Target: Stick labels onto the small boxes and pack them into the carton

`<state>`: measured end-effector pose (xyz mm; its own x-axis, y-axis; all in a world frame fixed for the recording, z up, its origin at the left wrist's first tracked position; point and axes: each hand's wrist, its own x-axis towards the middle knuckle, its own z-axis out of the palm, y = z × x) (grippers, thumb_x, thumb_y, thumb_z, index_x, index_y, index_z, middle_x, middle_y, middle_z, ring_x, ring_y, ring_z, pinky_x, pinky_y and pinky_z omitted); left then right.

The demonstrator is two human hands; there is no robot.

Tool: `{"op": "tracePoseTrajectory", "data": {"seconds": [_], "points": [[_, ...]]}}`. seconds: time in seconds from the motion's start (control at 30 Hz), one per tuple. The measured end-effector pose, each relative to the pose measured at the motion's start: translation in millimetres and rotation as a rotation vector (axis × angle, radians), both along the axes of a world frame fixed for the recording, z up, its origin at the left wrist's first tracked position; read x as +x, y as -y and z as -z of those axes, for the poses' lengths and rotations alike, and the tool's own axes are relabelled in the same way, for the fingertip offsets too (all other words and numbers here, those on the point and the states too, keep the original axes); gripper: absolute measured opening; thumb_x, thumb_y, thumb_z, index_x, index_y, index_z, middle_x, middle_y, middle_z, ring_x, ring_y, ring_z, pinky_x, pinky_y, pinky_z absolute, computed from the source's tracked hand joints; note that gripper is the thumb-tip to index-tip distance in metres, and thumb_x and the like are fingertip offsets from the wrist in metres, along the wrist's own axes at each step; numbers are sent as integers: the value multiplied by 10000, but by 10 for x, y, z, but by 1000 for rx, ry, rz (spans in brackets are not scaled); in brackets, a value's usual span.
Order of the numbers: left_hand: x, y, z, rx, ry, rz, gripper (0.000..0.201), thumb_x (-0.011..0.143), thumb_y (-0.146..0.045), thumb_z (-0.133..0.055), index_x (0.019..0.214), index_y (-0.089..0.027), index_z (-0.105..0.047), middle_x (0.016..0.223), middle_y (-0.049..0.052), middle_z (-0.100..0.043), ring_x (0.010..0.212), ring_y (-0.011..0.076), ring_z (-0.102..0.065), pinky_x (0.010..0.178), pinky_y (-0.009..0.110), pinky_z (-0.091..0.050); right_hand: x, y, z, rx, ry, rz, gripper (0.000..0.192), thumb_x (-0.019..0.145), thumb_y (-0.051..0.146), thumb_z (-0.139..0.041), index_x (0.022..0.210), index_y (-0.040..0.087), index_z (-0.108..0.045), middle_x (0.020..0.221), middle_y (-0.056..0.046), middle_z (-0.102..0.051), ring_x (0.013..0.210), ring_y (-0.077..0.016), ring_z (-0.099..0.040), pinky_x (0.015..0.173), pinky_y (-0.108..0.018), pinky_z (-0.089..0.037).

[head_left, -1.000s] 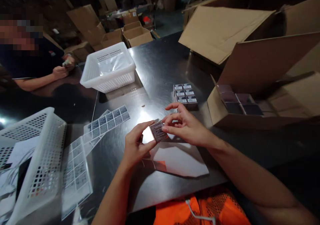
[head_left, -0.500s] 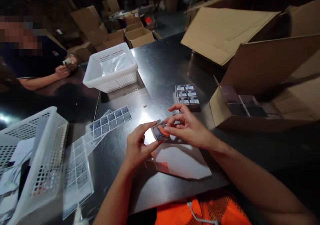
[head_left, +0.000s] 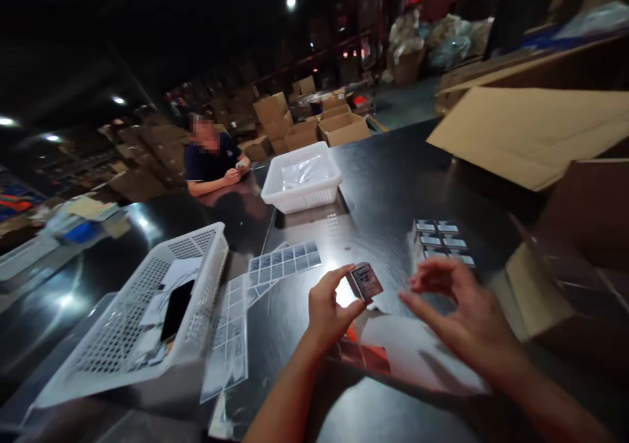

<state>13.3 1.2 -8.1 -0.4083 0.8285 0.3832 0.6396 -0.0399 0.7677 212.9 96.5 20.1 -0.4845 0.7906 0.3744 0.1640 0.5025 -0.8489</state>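
My left hand grips a small dark box by its edges, thumb below and fingers above. My right hand is off to the right of it, fingers apart and somewhat blurred, holding nothing that I can see. Beneath the hands lies a white sheet with an orange-red part at its left end. Beyond my right hand stands a block of several small boxes with white labels, partly covered by the fingers.
Sheets of printed labels lie left of my hands. A white basket with papers, cables and a dark flat device stands at the left; another white basket is farther back. Open cartons border the right. A person sits across the table.
My right hand has come away from the small box and moved right, while the left keeps hold. An orange piece at the right fingertips earlier is no longer seen there. The view has swung left and up.
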Motion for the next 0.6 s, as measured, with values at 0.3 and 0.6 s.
{"op": "tracePoseTrajectory", "data": {"seconds": [0.3, 0.6], "points": [[-25, -5, 11, 158, 2, -123, 503, 752, -265, -761, 1242, -222, -651, 1213, 79, -722, 1100, 240, -681, 958, 391, -543, -245, 268, 206, 84, 272, -374, 338, 890, 398, -662, 1201, 271, -629, 1097, -86, -711, 1006, -268, -693, 879, -422, -582], [-14, 39, 24, 119, -52, -186, 501, 734, -320, -769, 1217, -237, -664, 1162, 78, -738, 749, 177, -678, 639, 302, -542, -342, 221, 209, -6, 260, -401, 268, 875, 324, -658, 1122, 229, -695, 1013, -83, -745, 912, -262, -706, 818, -386, -557]]}}
